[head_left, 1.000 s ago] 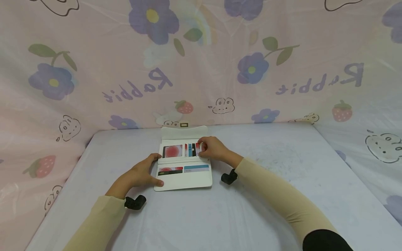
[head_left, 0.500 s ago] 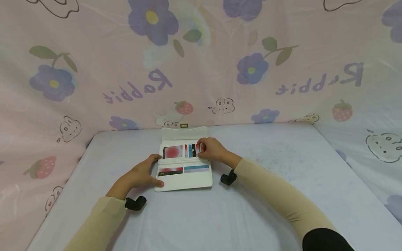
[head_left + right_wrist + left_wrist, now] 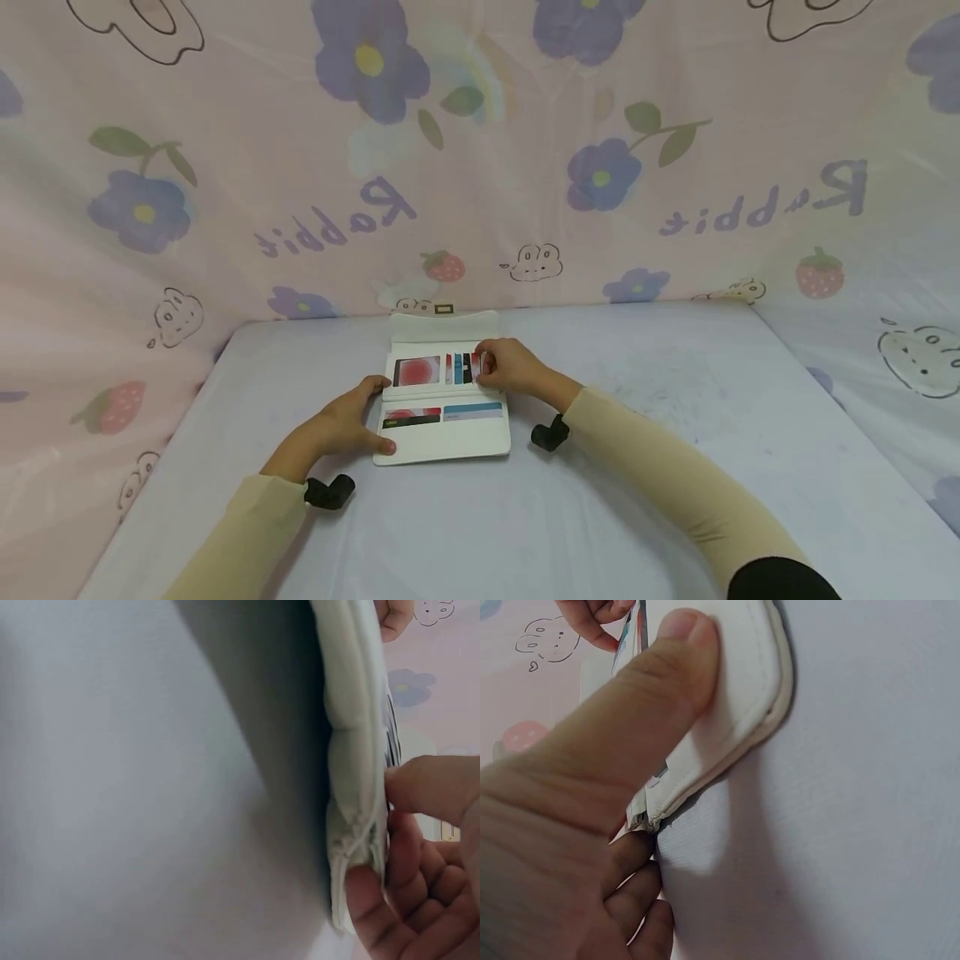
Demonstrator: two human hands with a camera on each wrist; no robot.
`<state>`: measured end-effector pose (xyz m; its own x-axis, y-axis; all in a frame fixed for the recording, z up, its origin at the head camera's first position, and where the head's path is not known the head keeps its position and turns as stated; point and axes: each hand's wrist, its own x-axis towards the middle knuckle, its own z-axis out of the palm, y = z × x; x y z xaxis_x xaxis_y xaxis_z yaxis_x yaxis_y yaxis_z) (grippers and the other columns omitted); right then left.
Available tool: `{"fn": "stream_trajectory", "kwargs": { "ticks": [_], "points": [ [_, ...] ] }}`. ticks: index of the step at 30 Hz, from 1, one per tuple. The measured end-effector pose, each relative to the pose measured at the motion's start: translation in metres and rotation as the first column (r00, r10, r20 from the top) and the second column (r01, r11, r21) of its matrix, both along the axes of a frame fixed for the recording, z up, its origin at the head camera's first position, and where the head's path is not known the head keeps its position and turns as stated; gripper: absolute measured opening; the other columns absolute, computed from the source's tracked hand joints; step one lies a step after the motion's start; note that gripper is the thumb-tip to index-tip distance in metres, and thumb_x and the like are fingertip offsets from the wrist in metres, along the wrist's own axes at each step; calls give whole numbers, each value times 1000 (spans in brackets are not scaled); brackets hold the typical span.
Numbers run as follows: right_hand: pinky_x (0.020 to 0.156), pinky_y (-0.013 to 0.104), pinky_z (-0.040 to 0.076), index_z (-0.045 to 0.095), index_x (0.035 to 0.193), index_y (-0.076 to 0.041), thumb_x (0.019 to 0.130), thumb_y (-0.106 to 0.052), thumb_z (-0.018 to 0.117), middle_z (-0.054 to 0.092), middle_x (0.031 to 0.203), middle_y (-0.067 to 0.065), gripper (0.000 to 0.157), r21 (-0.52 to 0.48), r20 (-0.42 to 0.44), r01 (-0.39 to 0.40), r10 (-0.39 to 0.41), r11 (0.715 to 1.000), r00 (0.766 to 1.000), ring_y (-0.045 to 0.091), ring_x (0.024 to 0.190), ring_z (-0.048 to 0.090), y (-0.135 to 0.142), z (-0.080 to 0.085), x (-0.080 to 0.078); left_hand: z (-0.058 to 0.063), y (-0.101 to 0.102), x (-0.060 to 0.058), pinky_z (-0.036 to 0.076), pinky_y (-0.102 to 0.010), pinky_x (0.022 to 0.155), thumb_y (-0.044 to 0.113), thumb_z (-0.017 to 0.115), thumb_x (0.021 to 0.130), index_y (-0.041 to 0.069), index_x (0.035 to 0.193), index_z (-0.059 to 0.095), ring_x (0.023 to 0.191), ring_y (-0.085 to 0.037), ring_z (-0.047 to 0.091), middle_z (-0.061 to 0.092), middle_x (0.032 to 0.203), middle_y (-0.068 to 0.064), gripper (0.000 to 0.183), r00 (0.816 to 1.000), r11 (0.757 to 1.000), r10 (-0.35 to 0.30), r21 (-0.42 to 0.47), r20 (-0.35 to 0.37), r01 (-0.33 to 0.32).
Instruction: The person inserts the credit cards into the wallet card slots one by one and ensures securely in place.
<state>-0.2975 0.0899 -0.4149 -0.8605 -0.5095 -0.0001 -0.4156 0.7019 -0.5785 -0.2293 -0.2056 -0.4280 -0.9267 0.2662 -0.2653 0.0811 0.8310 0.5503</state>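
Observation:
A white wallet lies unfolded on the table, its flap turned to the back. Several cards sit in its slots: a pink-red picture card, a row of narrow card edges beside it, and a blue card on the front panel. My left hand holds the wallet's left side, thumb on the front panel, fingers at the edge. With thumb and fingertips, my right hand pinches the rightmost red-and-white card at the wallet's right edge. The fingers partly hide this card; one fingertip touches the wallet's side.
The white table spreads around the wallet on all sides. A pink curtain printed with flowers and rabbits hangs behind the table and at its sides. Black wrist cameras sit near both cuffs, the right one close to the tabletop.
The head view has tilted up slightly, so everything appears a little lower. Both hands keep nearly the same place on the wallet, and the cards look the same.

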Motion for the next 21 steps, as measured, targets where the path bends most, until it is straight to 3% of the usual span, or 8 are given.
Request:
{"fn": "stream_trajectory", "kwargs": {
  "ticks": [7, 12, 17, 21],
  "points": [
    [58, 18, 43, 58, 120, 4, 83, -10, 73, 60, 75, 1, 42, 1, 15, -16, 16, 1000, 1000, 8, 65, 51, 0, -1, -2, -3, -1, -2, 28, -60, 112, 48, 89, 59, 14, 147, 27, 143, -37, 29, 34, 154, -14, 113, 1000, 1000, -3, -8, -7, 2],
    [72, 26, 51, 53, 130, -3, 84, -16, 72, 63, 94, 6, 51, 3, 5, 9, -9, 1000, 1000, 16, 81, 57, 7, 9, 1, -1, -6, -3, 28, -59, 113, 47, 89, 60, 13, 146, 27, 143, -36, 29, 34, 153, -15, 112, 1000, 1000, -16, 11, -18, 16],
    [92, 43, 50, 54, 132, -9, 85, -33, 68, 60, 121, 10, 55, 101, -166, 83, -66, 991, 984, 26, 110, 57, 40, 28, 11, 4, -9, -4, 31, -58, 112, 55, 86, 61, 11, 144, 32, 141, -37, 33, 36, 151, -16, 108, 993, 998, -63, 3, -98, 63],
    [100, 52, 45, 53, 134, -9, 83, -44, 67, 55, 132, 13, 63, 196, -340, 161, -87, 967, 937, 33, 122, 51, 79, 50, 22, 22, -10, -5, 34, -61, 108, 62, 79, 67, 13, 143, 35, 141, -38, 33, 34, 153, -15, 100, 968, 999, -34, -36, -250, 26]
  ]
}}
